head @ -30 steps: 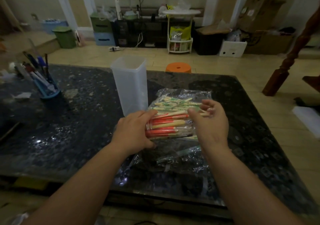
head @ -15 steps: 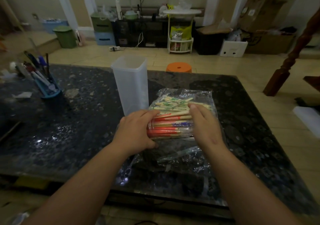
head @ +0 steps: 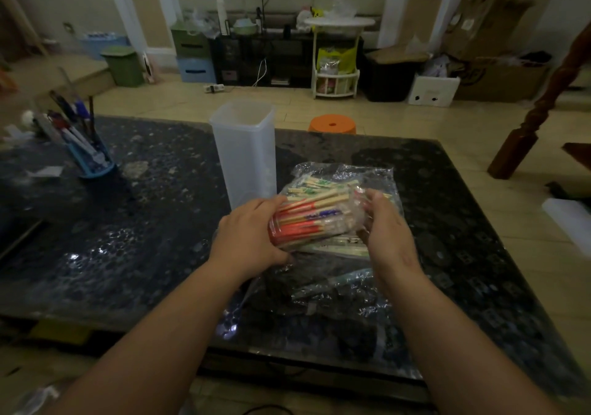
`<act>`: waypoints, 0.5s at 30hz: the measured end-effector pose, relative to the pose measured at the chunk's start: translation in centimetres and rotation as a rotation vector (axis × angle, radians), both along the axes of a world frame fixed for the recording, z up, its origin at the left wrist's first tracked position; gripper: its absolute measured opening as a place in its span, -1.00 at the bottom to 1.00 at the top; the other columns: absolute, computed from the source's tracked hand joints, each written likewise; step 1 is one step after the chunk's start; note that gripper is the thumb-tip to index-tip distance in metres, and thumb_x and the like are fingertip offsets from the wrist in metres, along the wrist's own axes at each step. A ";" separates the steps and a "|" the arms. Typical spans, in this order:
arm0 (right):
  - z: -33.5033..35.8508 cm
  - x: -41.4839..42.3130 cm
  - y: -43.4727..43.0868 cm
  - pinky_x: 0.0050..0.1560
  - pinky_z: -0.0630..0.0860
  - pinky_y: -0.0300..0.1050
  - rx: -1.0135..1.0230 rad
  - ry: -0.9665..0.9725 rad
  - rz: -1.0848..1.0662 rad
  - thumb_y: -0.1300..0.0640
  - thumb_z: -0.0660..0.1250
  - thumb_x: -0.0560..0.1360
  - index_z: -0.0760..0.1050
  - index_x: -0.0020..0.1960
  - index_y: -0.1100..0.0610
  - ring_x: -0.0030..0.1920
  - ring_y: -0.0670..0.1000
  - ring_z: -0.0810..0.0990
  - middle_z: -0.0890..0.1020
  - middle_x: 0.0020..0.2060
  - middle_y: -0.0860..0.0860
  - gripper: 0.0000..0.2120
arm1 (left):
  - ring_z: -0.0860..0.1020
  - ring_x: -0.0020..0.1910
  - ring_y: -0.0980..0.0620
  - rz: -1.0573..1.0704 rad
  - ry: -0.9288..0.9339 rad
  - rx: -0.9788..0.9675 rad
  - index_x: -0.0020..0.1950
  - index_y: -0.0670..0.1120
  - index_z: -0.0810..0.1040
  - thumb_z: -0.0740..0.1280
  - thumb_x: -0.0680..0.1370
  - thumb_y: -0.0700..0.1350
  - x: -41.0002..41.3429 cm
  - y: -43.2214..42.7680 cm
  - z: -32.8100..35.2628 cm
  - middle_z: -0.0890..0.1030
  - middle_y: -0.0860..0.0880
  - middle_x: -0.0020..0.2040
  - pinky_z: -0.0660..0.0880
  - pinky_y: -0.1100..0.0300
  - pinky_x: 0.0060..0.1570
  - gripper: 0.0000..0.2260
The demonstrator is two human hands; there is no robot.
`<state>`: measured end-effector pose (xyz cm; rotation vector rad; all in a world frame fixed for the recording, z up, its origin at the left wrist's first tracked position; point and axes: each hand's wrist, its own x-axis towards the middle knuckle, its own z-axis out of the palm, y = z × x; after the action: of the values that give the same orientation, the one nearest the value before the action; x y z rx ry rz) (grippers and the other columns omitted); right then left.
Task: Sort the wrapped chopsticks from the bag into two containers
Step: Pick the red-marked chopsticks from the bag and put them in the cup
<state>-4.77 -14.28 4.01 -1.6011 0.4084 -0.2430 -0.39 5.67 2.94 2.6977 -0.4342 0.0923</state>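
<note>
Now our left hand (head: pixel 252 232) was curled round the left end of the chopsticks (head: pixel 310 219), gripping them through the clear bag (head: pixel 351 174). Our right hand (head: pixel 387 229), which lay flat on the bundle half a second earlier, had closed its fingers round the right end. The bundle had tipped up a little off the dark table (head: pixel 128 254), just right of the tall white container (head: pixel 244 155). We judged the bag was about to be opened. Nothing looked sorted yet, and we saw no second container.
</note>
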 end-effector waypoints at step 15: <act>0.5 -1.0 -1.7 -0.34 0.57 -0.09 -0.371 0.450 0.717 0.24 0.19 0.59 0.50 -0.09 0.22 -0.35 0.10 0.66 0.69 -0.30 0.17 -0.85 | 0.44 0.29 0.00 0.100 0.006 -0.042 0.52 0.15 0.27 0.63 0.21 0.18 0.3 0.7 0.7 0.48 0.07 0.34 0.41 -0.05 0.32 -0.05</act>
<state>-5.79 -16.02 4.53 -2.0633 0.1046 0.6305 -0.10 6.39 3.66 2.6768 -0.2922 0.1197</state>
